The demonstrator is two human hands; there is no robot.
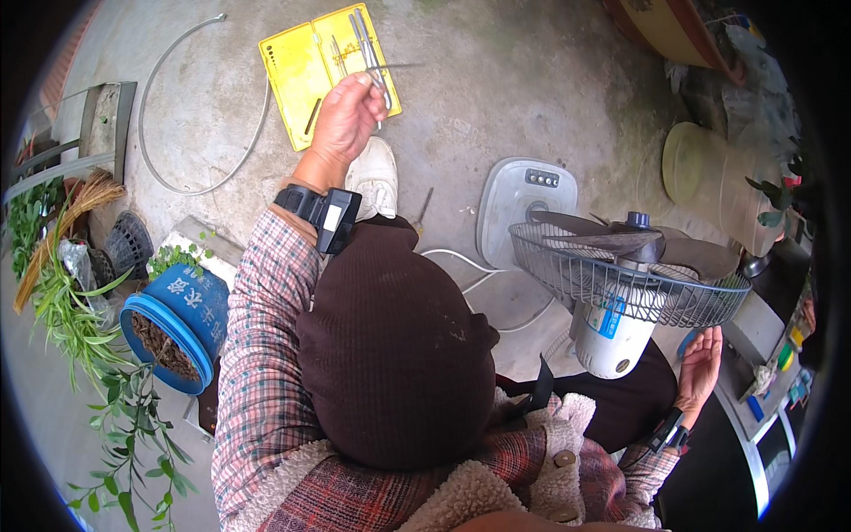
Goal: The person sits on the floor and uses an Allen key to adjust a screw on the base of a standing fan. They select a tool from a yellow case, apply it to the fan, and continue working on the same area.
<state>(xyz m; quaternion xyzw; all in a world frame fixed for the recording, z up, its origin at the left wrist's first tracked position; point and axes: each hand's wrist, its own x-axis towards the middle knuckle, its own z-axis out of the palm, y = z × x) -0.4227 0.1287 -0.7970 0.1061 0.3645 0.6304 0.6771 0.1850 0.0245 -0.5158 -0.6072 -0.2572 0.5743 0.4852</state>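
My left hand [347, 120] reaches over an open yellow tool case [297, 75] on the concrete floor. Its fingers are pinched together near a thin dark rod [403, 66]; whether they hold that rod or another of the slim tools is hard to see. Long metal tools [362, 40] and thin bits [339, 55] lie in the case. My right hand [700, 365], fingers stretched out, is beside the wire guard [620, 297] of an electric fan. The fan's dark blades [683, 253] are exposed, its white motor housing [616, 341] hangs below, and its grey base [505, 208] has several buttons.
A small screwdriver-like tool [426, 208] lies by my white shoe [376, 177]. White cord [456, 257] runs past the fan base. A grey hose [146, 106] curves across the floor. Left are a blue bucket [199, 306], plants and a straw broom [66, 222]; my brown-clad knee [399, 355] fills the middle.
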